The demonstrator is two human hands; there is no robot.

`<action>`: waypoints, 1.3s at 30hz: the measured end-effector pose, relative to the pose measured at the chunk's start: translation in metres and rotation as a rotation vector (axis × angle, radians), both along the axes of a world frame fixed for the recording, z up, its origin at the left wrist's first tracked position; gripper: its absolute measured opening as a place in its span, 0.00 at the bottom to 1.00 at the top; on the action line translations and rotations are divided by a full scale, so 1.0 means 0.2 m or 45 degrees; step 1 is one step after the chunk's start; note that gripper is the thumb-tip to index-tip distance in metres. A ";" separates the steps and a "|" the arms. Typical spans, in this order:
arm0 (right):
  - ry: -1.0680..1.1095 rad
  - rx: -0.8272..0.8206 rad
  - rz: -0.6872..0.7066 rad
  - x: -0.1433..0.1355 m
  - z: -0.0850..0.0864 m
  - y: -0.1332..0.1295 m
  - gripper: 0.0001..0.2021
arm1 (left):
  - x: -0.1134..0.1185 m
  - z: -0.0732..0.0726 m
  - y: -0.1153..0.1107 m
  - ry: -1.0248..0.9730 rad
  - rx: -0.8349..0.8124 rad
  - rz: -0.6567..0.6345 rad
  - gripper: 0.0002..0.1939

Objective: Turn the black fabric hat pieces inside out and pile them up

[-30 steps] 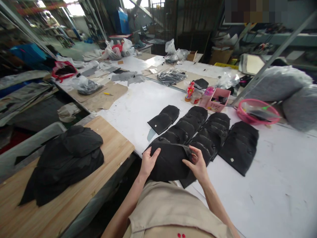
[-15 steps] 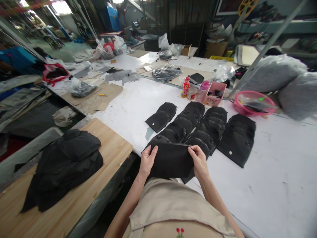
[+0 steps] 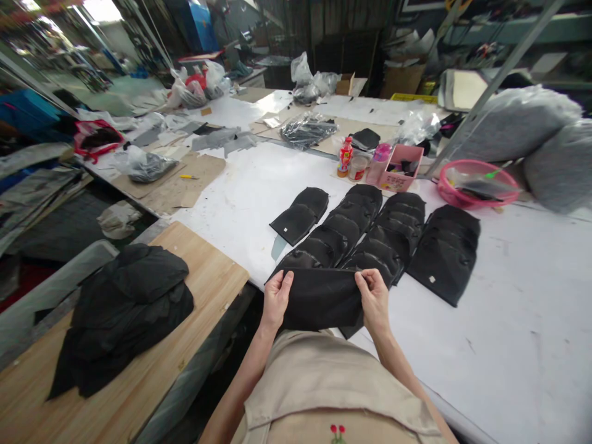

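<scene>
A black fabric piece (image 3: 321,301) is stretched between my two hands at the table's near edge, just in front of my apron. My left hand (image 3: 276,297) pinches its upper left corner between thumb and fingers. At the upper right corner, my right hand (image 3: 374,296) grips it the same way. Beyond it, overlapping rows of black padded pieces (image 3: 356,216) lie on the white table, partly covered by the held piece. A separate black piece (image 3: 300,216) with a small white tag rests at the left, and another tagged stack (image 3: 446,253) at the right.
At my left, a heap of black fabric (image 3: 124,308) lies on a wooden board (image 3: 210,277). Behind the rows stand a red-labelled bottle (image 3: 345,157), a jar (image 3: 357,168), a pink box (image 3: 401,169) and a pink basin (image 3: 476,185). A metal pole (image 3: 494,92) rises at the right.
Both hands keep their hold on the black fabric piece. My right hand has shifted slightly to the right, and the view has tilted a little.
</scene>
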State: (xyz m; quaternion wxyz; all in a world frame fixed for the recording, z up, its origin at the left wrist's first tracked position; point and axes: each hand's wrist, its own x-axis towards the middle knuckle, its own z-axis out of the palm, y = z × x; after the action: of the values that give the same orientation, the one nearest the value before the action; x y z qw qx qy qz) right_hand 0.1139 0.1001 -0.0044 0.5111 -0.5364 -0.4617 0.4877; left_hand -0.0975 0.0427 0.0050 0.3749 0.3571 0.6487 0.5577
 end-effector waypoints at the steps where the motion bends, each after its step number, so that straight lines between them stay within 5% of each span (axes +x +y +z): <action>1: -0.018 0.010 -0.003 0.00 0.00 0.00 0.13 | 0.00 0.00 0.00 -0.014 -0.001 0.009 0.16; 14: -0.078 0.072 0.048 0.01 0.06 -0.01 0.11 | -0.04 -0.01 -0.02 -0.114 -0.070 -0.068 0.17; 20: -0.019 0.106 0.041 0.00 0.06 0.00 0.10 | -0.09 -0.01 -0.03 0.190 -0.090 -0.124 0.14; 30: -0.202 0.143 0.222 -0.02 0.13 -0.03 0.09 | -0.06 0.07 0.03 0.990 0.084 -0.628 0.13; 34: -0.205 0.151 0.259 -0.03 0.14 -0.04 0.08 | 0.01 0.05 0.06 0.936 0.108 -0.722 0.13; 39: -0.161 0.148 0.305 -0.01 0.15 -0.04 0.09 | 0.02 0.07 0.05 0.522 -0.013 -0.870 0.18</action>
State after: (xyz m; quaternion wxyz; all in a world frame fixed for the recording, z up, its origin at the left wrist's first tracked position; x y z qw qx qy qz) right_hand 0.1111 0.0912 0.0248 0.4493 -0.4768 -0.5811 0.4828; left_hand -0.0926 0.0523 0.0184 0.4032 0.6544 0.5568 0.3149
